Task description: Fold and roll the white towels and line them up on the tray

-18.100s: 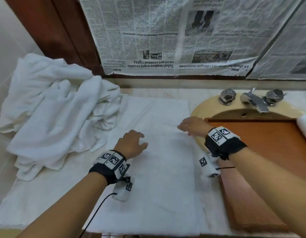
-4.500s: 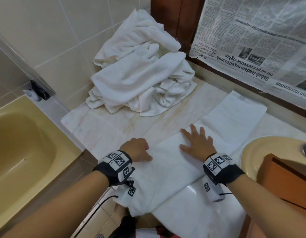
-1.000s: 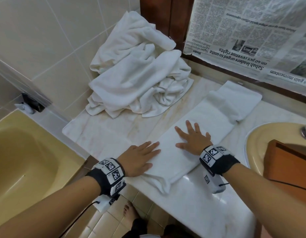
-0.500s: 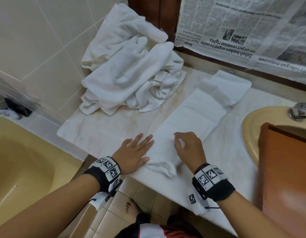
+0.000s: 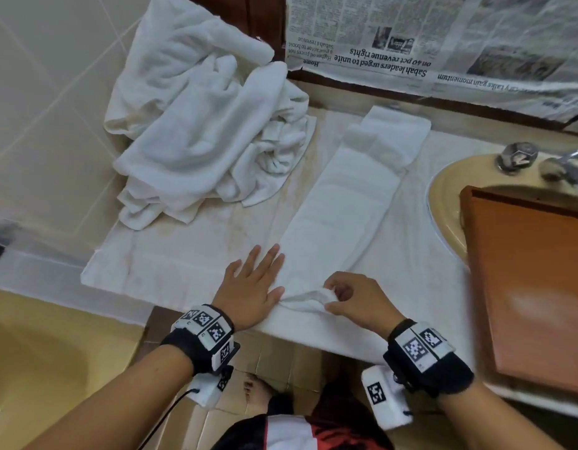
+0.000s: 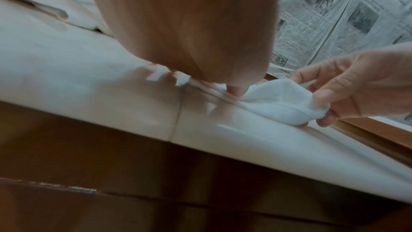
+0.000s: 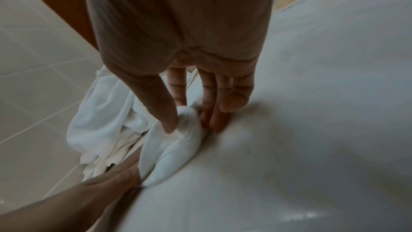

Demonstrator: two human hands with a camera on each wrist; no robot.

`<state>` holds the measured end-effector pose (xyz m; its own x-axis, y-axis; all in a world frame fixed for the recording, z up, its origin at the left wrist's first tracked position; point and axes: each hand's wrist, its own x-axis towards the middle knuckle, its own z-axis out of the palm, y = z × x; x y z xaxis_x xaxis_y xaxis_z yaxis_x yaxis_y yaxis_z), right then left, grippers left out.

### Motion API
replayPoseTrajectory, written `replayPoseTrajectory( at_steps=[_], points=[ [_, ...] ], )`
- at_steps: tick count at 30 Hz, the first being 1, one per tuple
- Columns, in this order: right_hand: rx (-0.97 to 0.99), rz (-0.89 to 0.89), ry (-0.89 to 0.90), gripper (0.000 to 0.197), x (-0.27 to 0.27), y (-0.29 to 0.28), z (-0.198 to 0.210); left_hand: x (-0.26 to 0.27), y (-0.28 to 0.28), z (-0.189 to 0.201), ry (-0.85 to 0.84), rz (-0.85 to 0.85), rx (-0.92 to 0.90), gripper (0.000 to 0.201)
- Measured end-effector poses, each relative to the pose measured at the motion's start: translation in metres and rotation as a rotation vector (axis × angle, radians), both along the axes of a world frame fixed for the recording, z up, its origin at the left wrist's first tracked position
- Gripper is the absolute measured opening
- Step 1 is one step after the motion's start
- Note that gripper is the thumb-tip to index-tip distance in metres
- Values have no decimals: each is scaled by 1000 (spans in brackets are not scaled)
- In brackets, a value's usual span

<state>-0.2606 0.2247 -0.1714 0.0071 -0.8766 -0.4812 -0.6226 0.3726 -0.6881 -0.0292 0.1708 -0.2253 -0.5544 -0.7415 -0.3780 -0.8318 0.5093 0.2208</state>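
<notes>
Right hand (image 5: 355, 300) is pinching the near end of the folded towel (image 5: 339, 216), left hand (image 5: 248, 287) is pressing flat and open on the desk (image 5: 183, 264); roll tightly, keeping edges even.

From the head view we look steeply down on the bench (image 5: 190, 264), with the newspaper-covered wall (image 5: 443, 37) at the top of the frame and the floor tiles below its near edge. The left wrist view sits low, under the left hand (image 6: 191, 24), looking across the bench edge toward the same newspaper. The right wrist view looks closely along the right hand (image 7: 178, 33) toward the tiled wall. All three share the near end of the folded towel (image 5: 333, 222), where both hands meet.
</notes>
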Motion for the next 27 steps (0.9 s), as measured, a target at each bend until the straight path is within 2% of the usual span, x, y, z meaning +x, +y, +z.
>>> replayPoseTrajectory(
  at_steps=[5, 8, 12, 15, 18, 20, 23, 27],
  points=[
    [32, -140, -190, 19, -3, 11, 0, 0, 2, -1, -16, 2, -26, 79],
    [27, -147, -205, 18, 1, 16, 4, -1, 3, 0, -16, 9, -33, 80],
    [-43, -166, -34, 23, 11, 16, 3, -2, 2, 3, -30, 14, -39, 83],
    [-113, -238, 111, 17, 21, 20, 6, -4, 3, 4, -40, 18, -20, 85],
    [-149, -170, 361, 11, 29, 24, 13, -5, 5, 6, -56, 17, -5, 84],
    [-196, -161, 465, 10, 31, 26, 15, -7, 7, 7, -64, 11, -1, 78],
    [-225, -198, 459, 11, 31, 29, 13, -8, 11, 9, -66, 9, 4, 65],
    [-224, -218, 407, 13, 29, 35, 8, -10, 12, 12, -68, 19, 15, 63]
  ],
)
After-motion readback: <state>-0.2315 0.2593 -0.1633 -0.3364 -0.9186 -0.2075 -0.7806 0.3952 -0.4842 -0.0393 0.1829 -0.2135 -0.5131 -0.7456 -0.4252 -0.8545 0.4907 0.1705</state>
